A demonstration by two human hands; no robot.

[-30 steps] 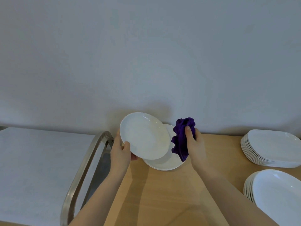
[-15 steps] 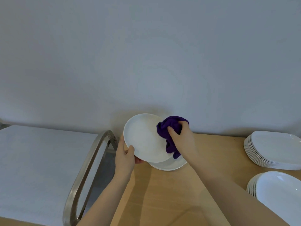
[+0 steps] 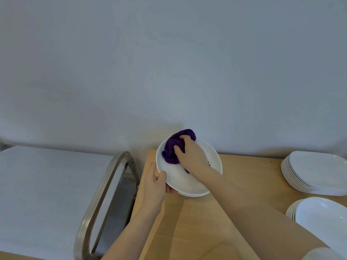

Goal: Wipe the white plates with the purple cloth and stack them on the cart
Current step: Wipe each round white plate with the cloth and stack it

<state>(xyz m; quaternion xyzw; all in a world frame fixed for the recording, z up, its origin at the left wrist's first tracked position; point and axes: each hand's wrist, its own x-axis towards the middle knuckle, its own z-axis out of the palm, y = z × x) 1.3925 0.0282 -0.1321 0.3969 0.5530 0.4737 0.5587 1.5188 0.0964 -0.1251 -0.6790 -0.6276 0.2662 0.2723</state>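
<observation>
My left hand [image 3: 154, 186] grips the lower left rim of a round white plate [image 3: 185, 182], held tilted above the wooden table [image 3: 206, 222]. My right hand [image 3: 191, 154] holds the bunched purple cloth [image 3: 171, 149] and presses it on the plate's upper face. A second white plate [image 3: 195, 194] lies on the table just under the held one; only a sliver of its rim shows.
Two stacks of white plates stand at the right: a far stack [image 3: 315, 173] and a near stack [image 3: 323, 220]. The cart's metal handle [image 3: 105, 192] and its white top [image 3: 47, 188] lie to the left. A grey wall rises behind the table.
My right hand moved left with the cloth from beside the plate onto its face and up toward its far rim. The held plate has lowered and tilted flatter.
</observation>
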